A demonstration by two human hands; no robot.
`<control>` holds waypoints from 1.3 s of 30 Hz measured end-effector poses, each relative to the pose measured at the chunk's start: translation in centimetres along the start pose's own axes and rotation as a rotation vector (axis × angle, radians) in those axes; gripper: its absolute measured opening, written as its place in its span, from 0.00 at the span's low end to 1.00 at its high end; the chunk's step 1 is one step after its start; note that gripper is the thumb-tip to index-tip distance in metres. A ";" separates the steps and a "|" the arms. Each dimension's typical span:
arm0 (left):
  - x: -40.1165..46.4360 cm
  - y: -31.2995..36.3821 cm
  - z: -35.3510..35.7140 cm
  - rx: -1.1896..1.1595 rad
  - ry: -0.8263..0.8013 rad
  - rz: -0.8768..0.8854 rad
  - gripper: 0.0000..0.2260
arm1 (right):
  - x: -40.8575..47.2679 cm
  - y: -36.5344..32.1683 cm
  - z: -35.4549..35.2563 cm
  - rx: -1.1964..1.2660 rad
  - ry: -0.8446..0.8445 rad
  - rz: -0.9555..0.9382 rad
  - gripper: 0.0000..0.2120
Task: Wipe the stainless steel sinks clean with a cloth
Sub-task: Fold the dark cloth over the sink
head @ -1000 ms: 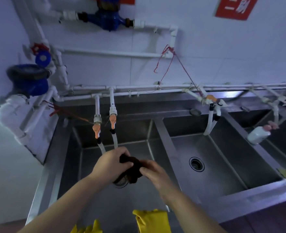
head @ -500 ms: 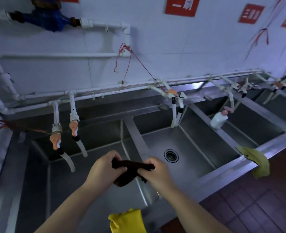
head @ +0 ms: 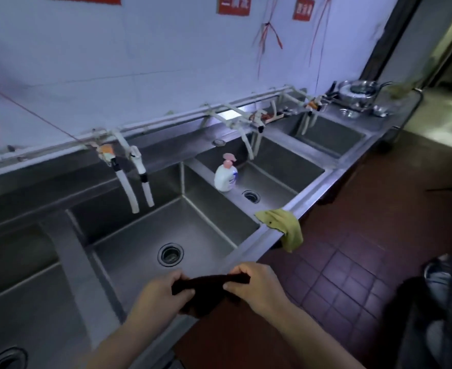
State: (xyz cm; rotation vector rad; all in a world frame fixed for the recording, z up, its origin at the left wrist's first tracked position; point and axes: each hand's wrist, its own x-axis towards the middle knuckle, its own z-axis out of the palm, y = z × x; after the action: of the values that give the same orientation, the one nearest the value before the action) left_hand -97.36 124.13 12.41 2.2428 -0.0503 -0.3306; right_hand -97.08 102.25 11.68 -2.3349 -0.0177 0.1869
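Gripping the dark cloth at opposite ends, the left hand and right hand stretch it crosswise above the worktop's front rim. The nearest sink basin lies directly ahead and below, marginally nearer the left hand.

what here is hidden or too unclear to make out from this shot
Head view only:
- Dark cloth: its ends are hidden inside the left hand and right hand.
- Leftmost sink: cut off by the left and bottom edges.
- Red wall signs: lettering too blurred to read.
- Soap bottle: label too small.
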 end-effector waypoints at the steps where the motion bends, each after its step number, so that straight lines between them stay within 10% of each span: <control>1: 1.0 1.8 2.1 0.008 -0.002 0.016 0.09 | 0.2 2.0 -2.1 0.010 0.008 0.020 0.06; 39: 49.2 43.7 41.3 -0.050 -0.319 0.359 0.11 | 25.0 44.5 -50.0 -0.034 0.392 0.366 0.06</control>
State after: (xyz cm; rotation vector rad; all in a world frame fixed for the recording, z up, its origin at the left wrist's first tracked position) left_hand -57.06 57.76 9.93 2.0617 -0.5987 -0.4813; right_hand -67.29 37.35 10.91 -2.3531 0.6049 -0.0956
